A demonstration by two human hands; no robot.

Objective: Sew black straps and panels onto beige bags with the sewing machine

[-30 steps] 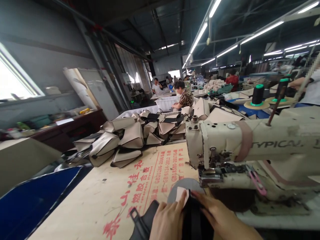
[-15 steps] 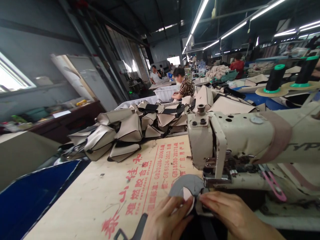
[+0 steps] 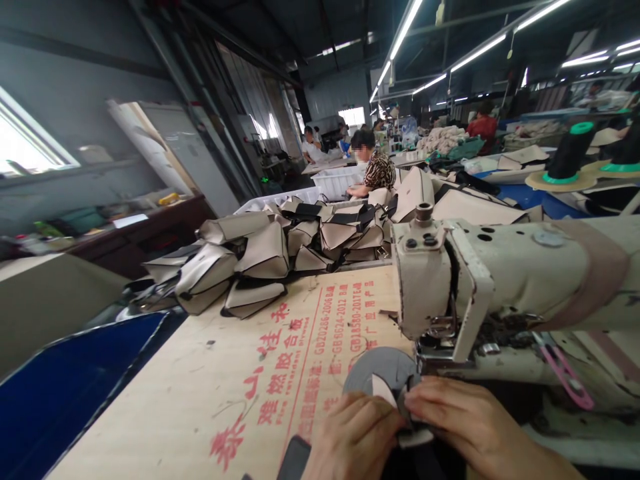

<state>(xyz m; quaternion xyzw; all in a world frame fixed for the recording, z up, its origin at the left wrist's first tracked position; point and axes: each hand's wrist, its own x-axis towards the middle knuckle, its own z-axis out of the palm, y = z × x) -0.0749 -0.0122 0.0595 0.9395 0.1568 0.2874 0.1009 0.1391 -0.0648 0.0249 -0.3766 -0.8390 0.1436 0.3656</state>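
Both my hands rest at the bottom edge, pressing a workpiece under the head of a cream sewing machine [image 3: 500,273]. My left hand [image 3: 353,437] is closed on the pale and black piece [image 3: 383,390], fingers bent over it. My right hand [image 3: 463,420] pinches the same piece just below the needle area [image 3: 440,347]. A grey round disc [image 3: 383,367] lies under the piece on the plywood table [image 3: 250,373], which bears red printed characters. A black strap end [image 3: 293,460] pokes out left of my left wrist.
A heap of beige and black bag parts [image 3: 265,253] lies at the table's far end. Blue fabric [image 3: 60,393] hangs off to the left. Black thread cones [image 3: 570,153] stand at the right. A seated person [image 3: 375,173] and others work farther back.
The view has shifted closer to the machine head. Both hands have moved the piece a little forward toward the needle, and less of the black strap shows.
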